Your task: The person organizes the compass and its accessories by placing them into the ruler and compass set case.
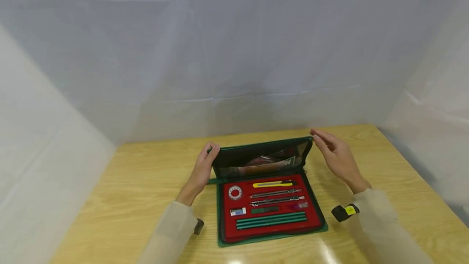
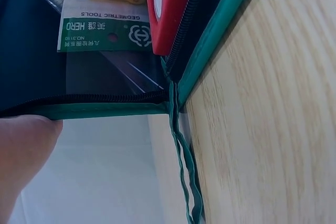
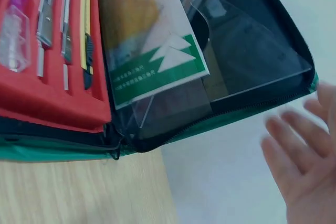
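Observation:
A green zip case (image 1: pixel 221 231) lies unfolded on the table, its lid (image 1: pixel 228 161) raised on the far side. My left hand (image 1: pixel 200 169) pinches the lid's left corner, the thumb on its rim. Beside the lid's right corner is my right hand (image 1: pixel 340 160), fingers extended; whether it touches cannot be told. The red tray (image 1: pixel 229 229) holds a yellow utility knife (image 1: pixel 272 183), two metal compasses (image 1: pixel 275 193), a white ring-shaped item (image 1: pixel 230 193), an eraser (image 1: pixel 238 211), a small green box (image 1: pixel 264 210), a purple-and-clear piece (image 1: pixel 302 205) and several green pencils (image 1: pixel 271 220). A printed card (image 2: pixel 105 35) sits inside the lid.
The case rests on a pale wooden table (image 1: pixel 154 199). White cloth (image 1: pixel 234 52) hangs behind and at both sides. A green strap (image 2: pixel 181 156) hangs off the case's left side. Clear plastic sheets (image 3: pixel 252 56) lie in the lid's pocket.

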`<action>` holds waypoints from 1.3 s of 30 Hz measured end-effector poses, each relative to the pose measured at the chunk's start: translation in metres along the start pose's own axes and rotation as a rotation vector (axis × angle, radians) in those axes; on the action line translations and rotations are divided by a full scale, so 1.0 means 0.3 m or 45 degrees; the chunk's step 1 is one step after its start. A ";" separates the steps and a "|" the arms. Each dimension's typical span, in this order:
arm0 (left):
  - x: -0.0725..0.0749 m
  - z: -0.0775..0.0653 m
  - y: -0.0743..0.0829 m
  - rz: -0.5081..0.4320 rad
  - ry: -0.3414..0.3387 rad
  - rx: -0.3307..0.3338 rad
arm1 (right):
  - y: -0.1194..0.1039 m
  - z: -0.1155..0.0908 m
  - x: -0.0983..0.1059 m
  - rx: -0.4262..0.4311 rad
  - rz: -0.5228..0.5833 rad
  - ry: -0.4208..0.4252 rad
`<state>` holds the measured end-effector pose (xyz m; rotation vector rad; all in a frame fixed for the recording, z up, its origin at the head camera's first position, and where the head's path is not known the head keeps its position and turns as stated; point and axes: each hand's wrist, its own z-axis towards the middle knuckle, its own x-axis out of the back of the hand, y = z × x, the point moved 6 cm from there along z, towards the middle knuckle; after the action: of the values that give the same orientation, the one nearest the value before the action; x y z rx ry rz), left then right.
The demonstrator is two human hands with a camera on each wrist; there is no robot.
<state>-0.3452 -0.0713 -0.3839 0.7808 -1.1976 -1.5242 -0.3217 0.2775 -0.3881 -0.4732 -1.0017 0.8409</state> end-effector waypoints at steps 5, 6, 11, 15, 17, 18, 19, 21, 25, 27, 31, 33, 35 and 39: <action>0.004 0.005 0.002 0.022 -0.001 0.005 | -0.023 0.013 -0.019 -0.003 0.051 -0.137; 0.005 0.005 0.003 0.033 0.000 0.004 | -0.040 0.012 -0.017 0.003 0.066 -0.140; 0.014 0.000 0.009 0.078 -0.009 -0.027 | -0.070 0.007 -0.010 0.005 0.129 -0.139; 0.024 -0.011 0.015 0.127 -0.056 -0.036 | -0.023 0.002 -0.014 -0.024 0.096 -0.156; 0.029 -0.018 0.024 0.173 -0.082 -0.030 | -0.008 -0.003 -0.012 -0.022 0.073 -0.167; 0.031 -0.021 0.028 0.200 -0.099 -0.025 | -0.004 -0.006 -0.011 -0.017 0.066 -0.173; 0.033 -0.025 0.033 0.223 -0.118 -0.022 | -0.002 -0.010 -0.009 -0.006 0.060 -0.178; 0.038 -0.032 0.039 0.278 -0.152 -0.011 | -0.004 -0.019 -0.005 0.021 0.049 -0.190; 0.041 -0.043 0.041 0.308 -0.240 -0.025 | -0.013 -0.045 0.009 0.082 0.046 -0.235; 0.044 -0.044 0.024 0.292 -0.282 -0.042 | -0.015 -0.059 0.017 0.097 0.042 -0.262; 0.052 -0.056 -0.028 0.267 -0.356 -0.039 | -0.014 -0.082 0.029 0.114 0.025 -0.336; 0.053 -0.070 -0.045 0.276 -0.404 -0.028 | -0.012 -0.096 0.033 0.116 0.033 -0.386; 0.048 -0.088 -0.053 0.268 -0.461 -0.014 | -0.008 -0.113 0.034 0.116 0.070 -0.446; 0.033 -0.129 -0.061 0.239 -0.582 -0.016 | 0.005 -0.161 0.034 0.066 0.202 -0.570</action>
<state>-0.3187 -0.0924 -0.4120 0.3021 -1.5442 -1.5957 -0.2772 0.2875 -0.4066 -0.3281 -1.3606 1.1430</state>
